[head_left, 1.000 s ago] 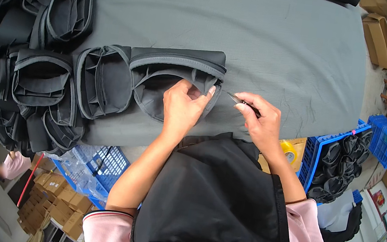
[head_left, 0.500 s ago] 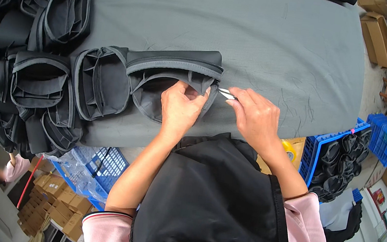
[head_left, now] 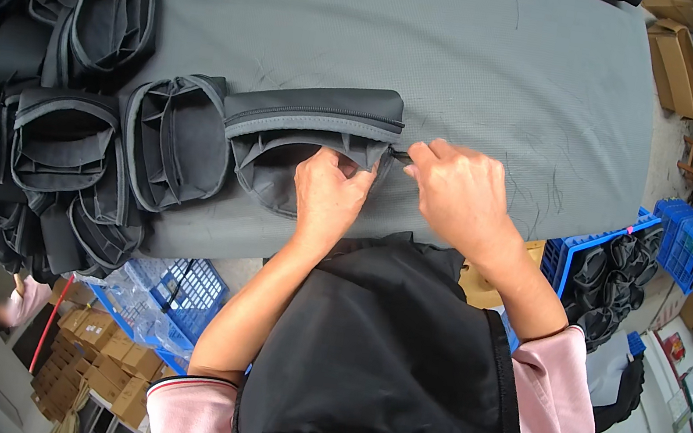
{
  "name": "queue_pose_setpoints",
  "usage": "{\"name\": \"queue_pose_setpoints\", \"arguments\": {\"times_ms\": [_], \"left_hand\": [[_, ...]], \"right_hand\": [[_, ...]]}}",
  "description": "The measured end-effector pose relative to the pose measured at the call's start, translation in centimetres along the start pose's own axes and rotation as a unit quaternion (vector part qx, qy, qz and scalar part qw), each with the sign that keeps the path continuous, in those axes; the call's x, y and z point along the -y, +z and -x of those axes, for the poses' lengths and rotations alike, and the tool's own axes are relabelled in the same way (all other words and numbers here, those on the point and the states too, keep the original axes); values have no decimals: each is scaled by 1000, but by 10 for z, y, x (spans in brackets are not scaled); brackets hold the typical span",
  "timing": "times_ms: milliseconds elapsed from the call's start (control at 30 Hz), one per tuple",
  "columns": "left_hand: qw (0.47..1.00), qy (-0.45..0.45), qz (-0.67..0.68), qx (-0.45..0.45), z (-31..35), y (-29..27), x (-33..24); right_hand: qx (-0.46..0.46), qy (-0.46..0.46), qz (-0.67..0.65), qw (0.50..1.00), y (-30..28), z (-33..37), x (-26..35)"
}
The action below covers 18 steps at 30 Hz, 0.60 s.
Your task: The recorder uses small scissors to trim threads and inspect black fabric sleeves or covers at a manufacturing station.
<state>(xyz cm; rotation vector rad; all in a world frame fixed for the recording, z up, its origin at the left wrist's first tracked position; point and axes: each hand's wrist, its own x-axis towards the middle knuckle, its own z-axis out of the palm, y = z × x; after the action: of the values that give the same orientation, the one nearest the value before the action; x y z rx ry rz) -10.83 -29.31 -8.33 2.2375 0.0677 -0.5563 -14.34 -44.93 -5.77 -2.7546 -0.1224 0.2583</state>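
A black zip pouch point(head_left: 318, 104) lies on its side at the table's near edge, its mouth toward me and grey lining showing. My left hand point(head_left: 330, 192) reaches into the mouth and pinches the lining near the right end, fingertips partly hidden inside. Just off that right end, my right hand point(head_left: 457, 188) is closed with its back turned up. A short dark piece shows between its fingertips and the pouch corner; the thread snips in this hand are mostly covered now.
Several similar open pouches point(head_left: 175, 144) crowd the table's left side. Grey cloth with loose threads covers the table point(head_left: 507, 80). Blue crates point(head_left: 561, 264) stand beyond the near right edge, one holding black pouches. Another blue crate point(head_left: 190, 288) and cartons point(head_left: 110, 352) are at lower left.
My right hand has rolled over, so the bright snip blades seen before are now out of sight. My left hand keeps its pinch, and the pouch has barely shifted.
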Motion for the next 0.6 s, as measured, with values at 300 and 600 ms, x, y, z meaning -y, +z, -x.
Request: {"name": "queue_pose_setpoints", "arguments": {"times_ms": [300,600], "left_hand": [[996,24,79,-22,-2,6,15],[995,3,91,-25,-5,3,9]], "right_hand": [[-18,30,-259,965,25,1,-31],[-96,78,-336,934,37,13,-19]]}}
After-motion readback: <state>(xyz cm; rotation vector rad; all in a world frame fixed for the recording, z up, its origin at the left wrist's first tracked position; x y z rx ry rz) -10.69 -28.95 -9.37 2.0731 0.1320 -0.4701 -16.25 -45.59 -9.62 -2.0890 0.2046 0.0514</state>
